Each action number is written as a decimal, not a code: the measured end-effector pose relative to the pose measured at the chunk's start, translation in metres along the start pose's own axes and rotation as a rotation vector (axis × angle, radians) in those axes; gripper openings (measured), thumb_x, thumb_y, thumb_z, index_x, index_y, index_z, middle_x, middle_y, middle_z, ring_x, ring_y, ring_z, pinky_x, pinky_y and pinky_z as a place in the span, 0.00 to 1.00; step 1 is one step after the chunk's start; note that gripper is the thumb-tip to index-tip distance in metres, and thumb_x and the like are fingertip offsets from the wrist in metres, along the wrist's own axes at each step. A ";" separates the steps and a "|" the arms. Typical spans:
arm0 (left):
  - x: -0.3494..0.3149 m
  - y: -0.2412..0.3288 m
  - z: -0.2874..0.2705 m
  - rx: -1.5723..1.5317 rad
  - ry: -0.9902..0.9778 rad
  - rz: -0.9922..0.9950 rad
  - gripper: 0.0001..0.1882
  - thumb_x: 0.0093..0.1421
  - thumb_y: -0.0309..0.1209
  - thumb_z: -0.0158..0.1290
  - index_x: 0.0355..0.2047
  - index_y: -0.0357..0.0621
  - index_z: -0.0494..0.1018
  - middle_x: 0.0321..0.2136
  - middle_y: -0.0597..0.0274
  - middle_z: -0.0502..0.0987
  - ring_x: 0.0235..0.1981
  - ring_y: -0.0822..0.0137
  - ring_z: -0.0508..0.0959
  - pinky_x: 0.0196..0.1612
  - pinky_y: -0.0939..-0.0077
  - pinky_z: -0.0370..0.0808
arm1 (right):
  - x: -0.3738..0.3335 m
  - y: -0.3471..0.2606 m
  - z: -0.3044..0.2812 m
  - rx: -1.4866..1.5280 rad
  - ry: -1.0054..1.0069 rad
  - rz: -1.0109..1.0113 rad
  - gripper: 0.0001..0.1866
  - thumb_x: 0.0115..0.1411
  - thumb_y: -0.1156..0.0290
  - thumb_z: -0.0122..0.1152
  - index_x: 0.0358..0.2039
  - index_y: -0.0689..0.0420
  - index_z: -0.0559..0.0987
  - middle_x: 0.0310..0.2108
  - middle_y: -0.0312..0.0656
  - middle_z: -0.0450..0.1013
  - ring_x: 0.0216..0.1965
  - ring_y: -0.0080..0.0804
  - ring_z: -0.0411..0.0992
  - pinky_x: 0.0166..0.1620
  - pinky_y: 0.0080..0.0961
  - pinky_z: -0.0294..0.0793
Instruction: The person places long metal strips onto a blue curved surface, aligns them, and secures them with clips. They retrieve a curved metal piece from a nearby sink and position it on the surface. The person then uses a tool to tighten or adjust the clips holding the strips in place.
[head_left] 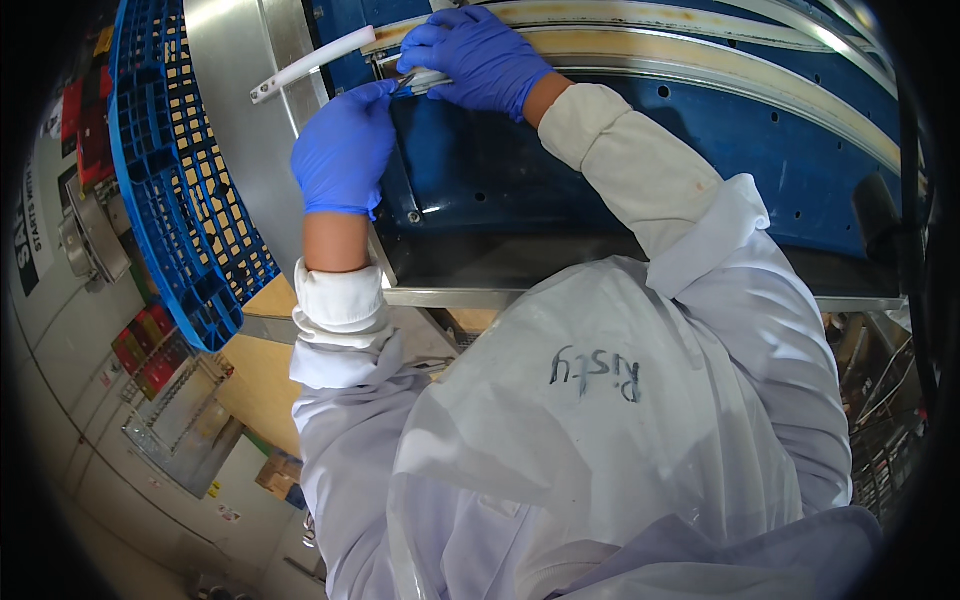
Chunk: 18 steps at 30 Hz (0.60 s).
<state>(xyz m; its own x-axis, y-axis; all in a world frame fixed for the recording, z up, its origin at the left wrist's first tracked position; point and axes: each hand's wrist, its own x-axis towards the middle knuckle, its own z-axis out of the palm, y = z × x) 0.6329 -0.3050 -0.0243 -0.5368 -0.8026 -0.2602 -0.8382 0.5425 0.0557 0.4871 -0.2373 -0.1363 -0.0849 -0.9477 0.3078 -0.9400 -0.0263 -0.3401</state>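
Note:
Both of my hands wear blue gloves and meet at the end of long pale rails (700, 62) stained yellow-brown, which lie on a blue machine bed (560, 165). My left hand (345, 148) is closed in a pinch, its fingertips against a small silver metal part (428, 80). What sits inside that pinch is too small to tell. From above, my right hand (475, 60) curls over the same metal part at the rail end, its fingers bent around it. A white bar (318, 64) with a holed tip sticks out to the left of the rails, just beyond my left hand.
A stainless steel plate (232, 90) borders the bed on the left, with a blue plastic pallet (185, 180) past it. The bed's metal front edge (450, 298) runs between my body and the rails. A dark cylindrical part (878, 215) stands at the right.

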 end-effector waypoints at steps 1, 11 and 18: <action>0.000 0.003 0.000 0.018 -0.009 -0.021 0.14 0.63 0.43 0.48 0.44 0.65 0.80 0.37 0.59 0.81 0.39 0.52 0.80 0.43 0.63 0.76 | 0.000 0.000 0.000 0.000 -0.008 -0.002 0.15 0.55 0.59 0.61 0.45 0.35 0.78 0.47 0.27 0.71 0.56 0.32 0.66 0.60 0.40 0.61; -0.002 0.012 -0.005 0.021 -0.028 -0.011 0.14 0.63 0.43 0.48 0.44 0.65 0.80 0.37 0.57 0.81 0.39 0.53 0.80 0.43 0.62 0.76 | -0.002 0.003 0.002 0.043 0.002 -0.013 0.17 0.53 0.62 0.64 0.46 0.36 0.78 0.48 0.27 0.71 0.56 0.32 0.66 0.60 0.38 0.61; 0.004 0.011 0.004 0.008 -0.037 -0.031 0.14 0.63 0.44 0.48 0.44 0.66 0.80 0.39 0.58 0.81 0.40 0.53 0.80 0.44 0.63 0.76 | -0.001 0.018 0.007 0.193 -0.047 -0.049 0.17 0.55 0.59 0.62 0.47 0.35 0.78 0.48 0.28 0.71 0.56 0.30 0.66 0.60 0.38 0.61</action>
<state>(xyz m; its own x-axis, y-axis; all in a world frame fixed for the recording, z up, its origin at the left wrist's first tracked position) 0.6223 -0.3013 -0.0281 -0.5064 -0.8096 -0.2969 -0.8536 0.5195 0.0393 0.4729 -0.2394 -0.1487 -0.0206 -0.9574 0.2880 -0.8614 -0.1292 -0.4912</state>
